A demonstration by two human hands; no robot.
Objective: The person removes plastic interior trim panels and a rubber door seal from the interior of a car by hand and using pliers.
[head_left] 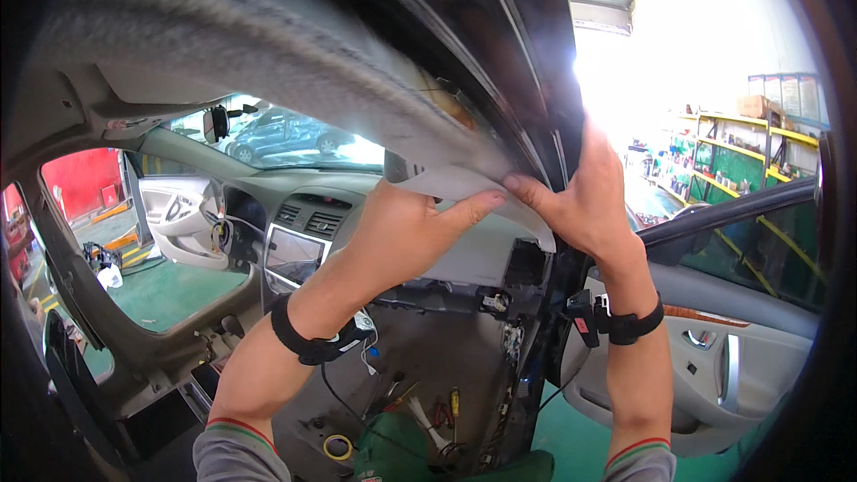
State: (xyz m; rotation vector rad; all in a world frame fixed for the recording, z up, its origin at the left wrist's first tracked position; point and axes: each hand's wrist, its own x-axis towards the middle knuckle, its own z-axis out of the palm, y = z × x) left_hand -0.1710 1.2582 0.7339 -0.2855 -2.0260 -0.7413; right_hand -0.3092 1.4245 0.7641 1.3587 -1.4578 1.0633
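Overhead, a pale grey headliner (268,80) hangs with its edge away from the black roof frame (500,45). Its lower front corner meets a light grey pillar trim (437,182). My left hand (402,228) grips this trim, thumb laid along its face and fingers hidden behind. On the right, my right hand (589,201) wraps round the black door frame (559,147), its thumb pressed at the trim's edge near my left thumb. The right fingers are mostly out of sight behind the frame. A black strap with a small device sits on each wrist.
Ahead lies the dashboard (446,254) with its screen (293,257). On the bare floor are a roll of tape (338,447), a yellow-handled screwdriver (455,402) and red pliers (442,415). An open door (705,348) stands at right, with shelves (723,152) beyond.
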